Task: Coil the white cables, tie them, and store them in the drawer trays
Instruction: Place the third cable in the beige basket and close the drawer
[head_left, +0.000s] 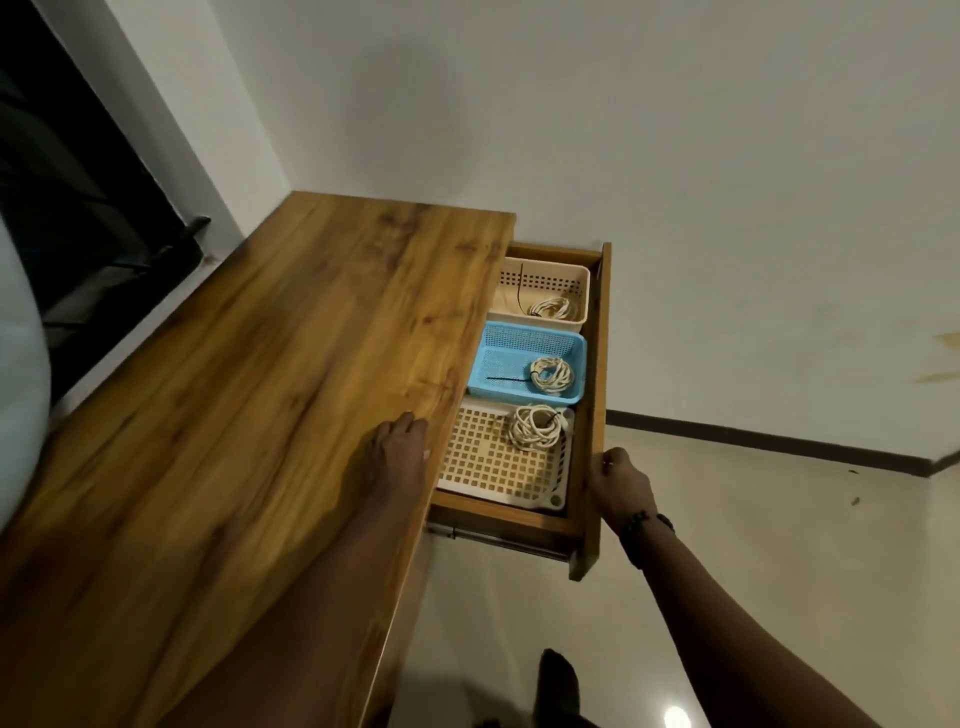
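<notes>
The wooden drawer (589, 415) stood pulled out from the right edge of the brown wood-grain desk top (260, 415), its long axis running away from the person. Three perforated plastic trays lay in a row along that axis. The farthest, a cream tray with slotted walls (540, 280), held a coiled white cable (551, 307) with a thin black tie standing up beside it. The middle, a blue mesh tray (514, 358), held a second coiled white cable (551, 375), its black tie pointing left across the tray floor. The nearest, a white tray with a square-grid floor (493, 462), held a third coil (535, 427) in its far right corner, leaving most of the grid bare. The left hand (396, 448) lay flat and open on the desk top at its edge, fingers spread. The right hand (618, 486), a dark beaded bracelet (644, 525) at the wrist, was closed around the drawer's front panel. Pale floor lay clear beyond the drawer front.
</notes>
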